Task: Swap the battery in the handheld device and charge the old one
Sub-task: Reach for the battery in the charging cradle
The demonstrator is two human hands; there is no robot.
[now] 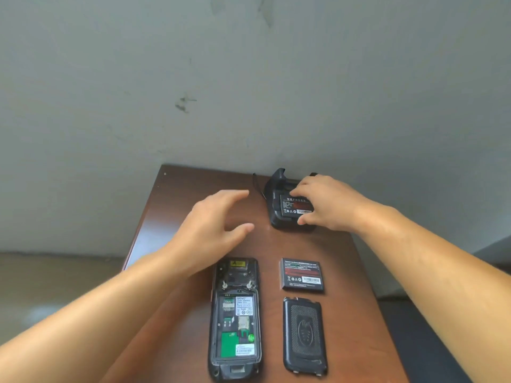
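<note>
The handheld device (235, 319) lies face down at the near edge of the counter (356, 272), its back cover off and its battery bay bare: a long black plastic shell with rounded corners, showing green circuit board, small metal contacts, white printed labels and a yellow sticker near its far end. Just to its right lies the back cover (304, 335), a matte black plate with a fine mesh texture and a raised oval emblem in the middle. Beyond the cover, apart from it, a flat rectangular battery (302, 275) rests label up, black with a red band, white lettering and a barcode.

Farther back, near the wall, sits the charging cradle (276, 200), a chunky black plastic dock with curved upright sides and a thin cable (257, 183) trailing from its left. A second battery (293, 204), of the same flat black shape with a red band, lies in the cradle's slot. The right hand (323, 203) pinches this battery, fingertips on its far edge and thumb at its near edge. The left hand (213, 225) hovers above the counter between device and cradle, fingers spread and curved, grasping nothing.

The counter is smooth, glossy reddish-brown wood laminate. Behind it rises a rough grey wall (249, 78) with scuffs.
</note>
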